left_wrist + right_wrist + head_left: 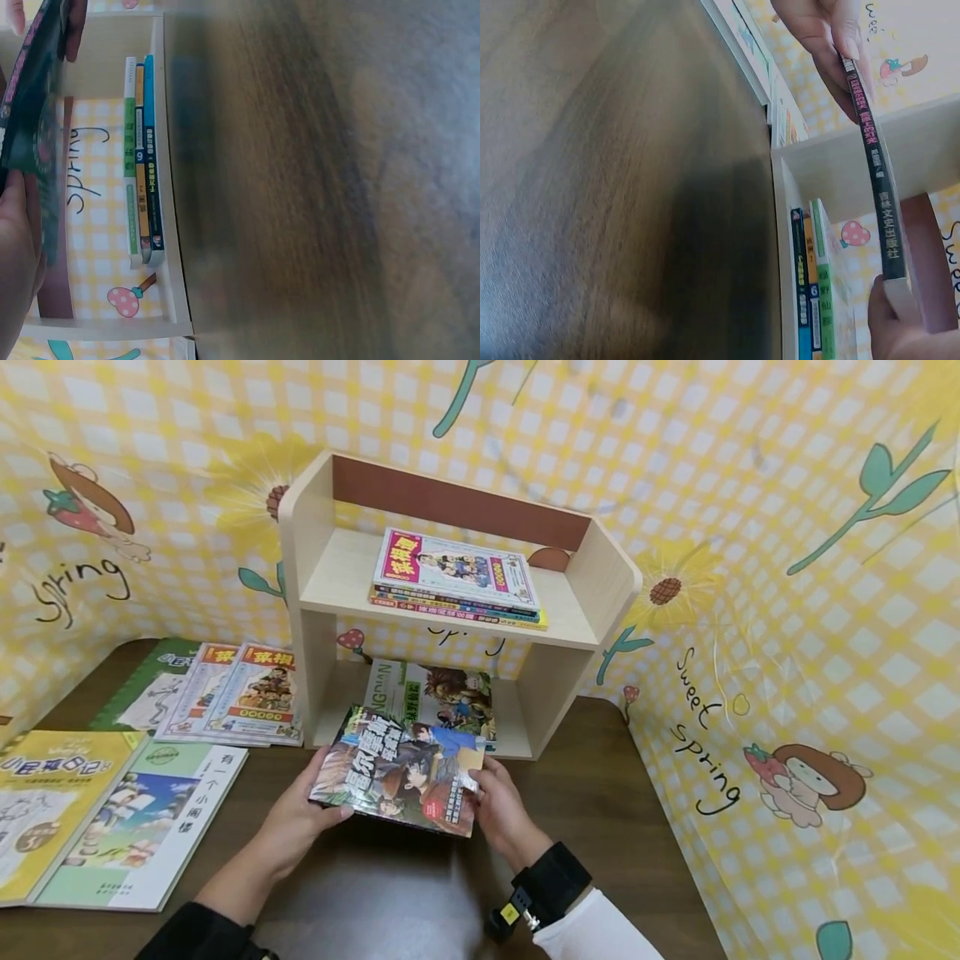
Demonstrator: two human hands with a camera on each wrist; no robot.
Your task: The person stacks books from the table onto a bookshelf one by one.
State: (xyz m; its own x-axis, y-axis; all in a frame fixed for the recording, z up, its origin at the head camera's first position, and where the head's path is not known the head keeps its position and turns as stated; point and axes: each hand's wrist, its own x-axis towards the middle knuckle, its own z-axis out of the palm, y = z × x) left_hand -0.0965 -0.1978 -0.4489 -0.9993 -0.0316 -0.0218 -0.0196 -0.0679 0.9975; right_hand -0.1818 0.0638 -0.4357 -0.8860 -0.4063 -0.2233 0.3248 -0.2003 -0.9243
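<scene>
The left hand and right hand pinch opposite ends of a book; the left thumb lies on the cover, and most of the fingers beneath are hidden. The book is held above the table, before the shelf's lower compartment.

Handling: judged light and slightly flexible; the glossy cover may slip and its corners may crease. Take hold at both short ends, keeping the pages closed. The dark spine reads 吉林文史出版社 (publisher); its pink lettering is too small to confirm.

On the table at left, a white-bordered book reads 有一个小阁楼. It lies beside a yellow book whose title includes 日记.

In the lower compartment, a flat book stack shows a green spine, 绿野仙踪, and a numeral 6.

On the upper board, another stack has a lower spine beginning 小学英语. The wall cloth behind reads "Sweet Spring".
</scene>
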